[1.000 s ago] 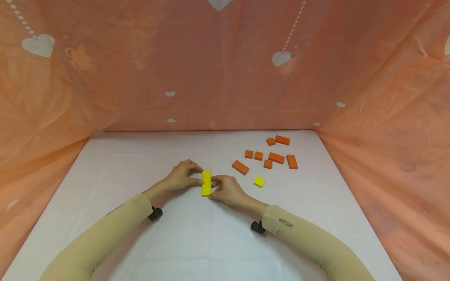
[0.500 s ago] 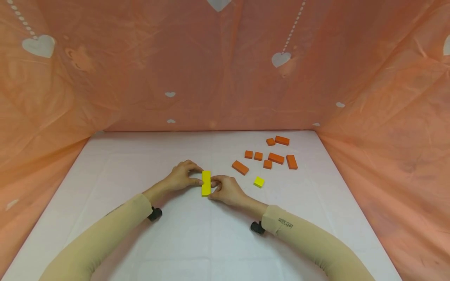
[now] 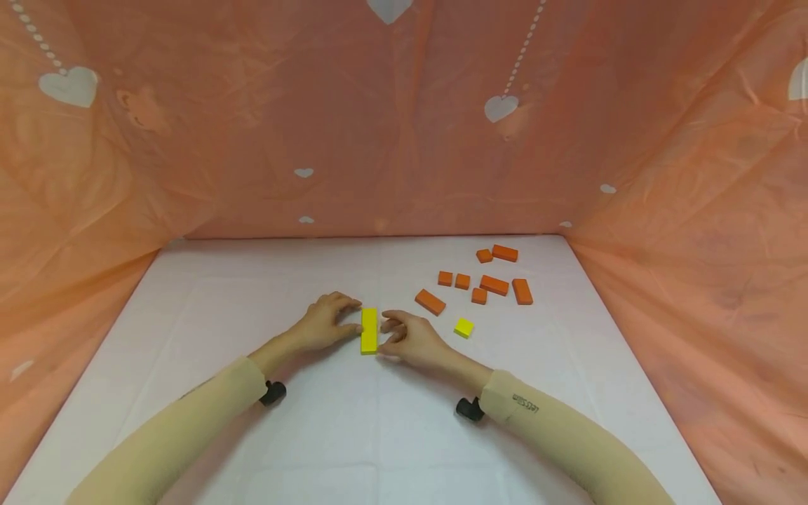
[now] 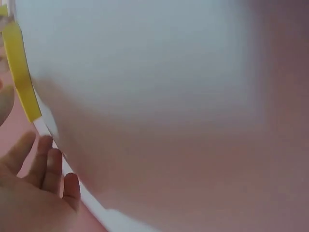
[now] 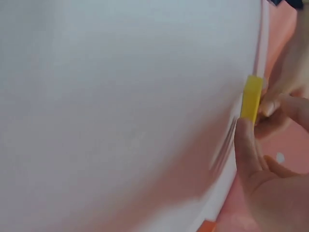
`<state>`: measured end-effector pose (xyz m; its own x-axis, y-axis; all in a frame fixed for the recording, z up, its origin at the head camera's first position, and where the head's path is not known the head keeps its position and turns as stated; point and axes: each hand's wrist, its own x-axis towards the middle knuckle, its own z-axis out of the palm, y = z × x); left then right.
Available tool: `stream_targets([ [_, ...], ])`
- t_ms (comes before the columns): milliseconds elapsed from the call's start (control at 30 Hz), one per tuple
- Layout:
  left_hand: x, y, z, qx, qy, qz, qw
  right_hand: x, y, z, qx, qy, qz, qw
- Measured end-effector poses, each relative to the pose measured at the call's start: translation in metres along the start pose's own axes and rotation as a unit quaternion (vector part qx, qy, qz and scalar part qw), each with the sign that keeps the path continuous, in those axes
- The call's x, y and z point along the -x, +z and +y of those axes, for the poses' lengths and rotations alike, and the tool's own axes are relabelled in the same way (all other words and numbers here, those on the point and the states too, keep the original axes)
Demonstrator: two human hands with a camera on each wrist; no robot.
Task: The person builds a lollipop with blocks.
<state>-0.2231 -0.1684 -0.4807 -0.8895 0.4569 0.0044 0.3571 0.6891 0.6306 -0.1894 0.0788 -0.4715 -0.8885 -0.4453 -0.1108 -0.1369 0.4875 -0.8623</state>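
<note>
A long yellow block [image 3: 369, 331] lies on the white tabletop between the two hands, its length running away from the person. To its left, the left hand [image 3: 323, 322] has its thumb tip at the block's side and its fingers near the far end. In the left wrist view, the fingers of the left hand [image 4: 41, 186] stand apart from the yellow block [image 4: 21, 72]. The right hand [image 3: 413, 338] is close to the block's right side, fingers parted and loosely bent. The right wrist view has a fingertip of the right hand [image 5: 277, 193] overlapping the yellow block's [image 5: 251, 96] lower end.
A small yellow block [image 3: 463, 327] lies right of the right hand. Beyond it are several orange blocks, some long like this orange block [image 3: 431, 301], some short like this orange cube-like block [image 3: 445, 278]. A peach curtain [image 3: 391, 154] with white hearts surrounds the table [image 3: 252, 266].
The right hand has loosened: its fingers have spread and drawn slightly away from the long yellow block. The left hand has eased back a little. The block has stayed on the table.
</note>
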Motion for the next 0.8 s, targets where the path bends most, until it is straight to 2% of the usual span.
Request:
stream_targets([
  [200,0.019,0.007,0.009,-0.035,0.056,0.030,0.9973,0.016,-0.020,0.006,-0.041,-0.041,0.037,0.9976],
  [333,0.030,0.012,0.014,-0.062,0.091,0.033,0.9934,0.024,-0.038,0.015,-0.041,-0.073,0.088,0.9925],
  [433,0.037,0.016,0.017,-0.080,0.098,0.027,0.9916,0.031,-0.053,0.028,-0.021,-0.085,0.134,0.9871],
  [567,0.043,0.020,0.021,-0.098,0.100,0.019,0.9900,0.042,-0.074,0.046,0.025,-0.077,0.175,0.9812],
  [700,0.046,0.021,0.024,-0.103,0.104,0.020,0.9891,0.050,-0.092,0.059,0.063,-0.063,0.189,0.9781],
  [800,0.047,0.022,0.023,-0.103,0.107,0.023,0.9886,0.054,-0.100,0.066,0.089,-0.050,0.184,0.9776],
])
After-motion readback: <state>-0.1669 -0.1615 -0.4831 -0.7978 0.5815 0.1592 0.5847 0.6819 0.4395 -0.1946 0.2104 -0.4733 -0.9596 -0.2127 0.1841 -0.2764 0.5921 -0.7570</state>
